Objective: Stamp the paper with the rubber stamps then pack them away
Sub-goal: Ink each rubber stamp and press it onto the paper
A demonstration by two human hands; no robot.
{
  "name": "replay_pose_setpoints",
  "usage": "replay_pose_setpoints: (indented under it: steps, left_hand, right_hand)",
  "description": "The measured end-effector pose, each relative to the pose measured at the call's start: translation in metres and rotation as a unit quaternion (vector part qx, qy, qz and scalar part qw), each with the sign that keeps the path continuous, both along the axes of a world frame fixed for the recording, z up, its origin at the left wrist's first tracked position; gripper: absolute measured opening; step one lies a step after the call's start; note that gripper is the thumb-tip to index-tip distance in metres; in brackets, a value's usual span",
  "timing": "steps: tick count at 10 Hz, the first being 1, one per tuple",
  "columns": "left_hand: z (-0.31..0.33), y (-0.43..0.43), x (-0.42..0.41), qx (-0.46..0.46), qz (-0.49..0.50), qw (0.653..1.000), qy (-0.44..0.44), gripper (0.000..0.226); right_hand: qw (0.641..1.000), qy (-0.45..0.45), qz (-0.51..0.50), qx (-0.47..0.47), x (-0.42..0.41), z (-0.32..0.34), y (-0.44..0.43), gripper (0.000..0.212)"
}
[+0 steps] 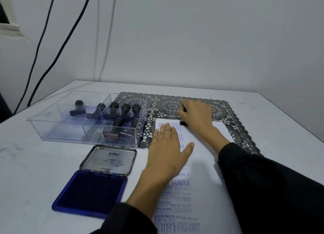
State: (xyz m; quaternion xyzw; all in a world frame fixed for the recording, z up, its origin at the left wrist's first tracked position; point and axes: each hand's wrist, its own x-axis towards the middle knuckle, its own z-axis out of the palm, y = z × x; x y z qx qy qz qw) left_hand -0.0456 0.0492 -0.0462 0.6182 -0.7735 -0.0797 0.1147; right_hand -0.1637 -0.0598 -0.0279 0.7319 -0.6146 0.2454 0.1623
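Note:
A white sheet of paper (pixel 206 168) covered with blue stamped words lies in front of me. My left hand (pixel 167 149) rests flat on it, fingers straight. My right hand (pixel 196 114) grips a black rubber stamp (pixel 183 122) and presses it onto the paper's far edge; most of the stamp is hidden under the hand. An open blue ink pad (pixel 91 190) with its metal lid up sits left of the paper. Several black-handled stamps (pixel 125 109) stand in a clear plastic organiser (pixel 52 126) at the left.
A black lace placemat (pixel 228 109) lies under the paper's far end. The white table (pixel 26 172) meets a grey wall at the back. Dark cables (pixel 43 40) hang down the wall at the left.

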Motion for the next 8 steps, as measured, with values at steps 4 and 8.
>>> replay_pose_setpoints:
  steps: [4, 8]
  left_hand:
    - [0.001, 0.001, 0.0, 0.0, -0.001, 1.0, 0.013, 0.079]
    - [0.029, 0.056, 0.039, -0.072, -0.042, 0.978, 0.189, 0.077]
  right_hand:
    - [0.999, -0.035, 0.021, -0.001, -0.002, -0.001, 0.013, 0.018]
    - [0.957, -0.28, 0.061, 0.033, -0.009, 0.084, 0.038, 0.029]
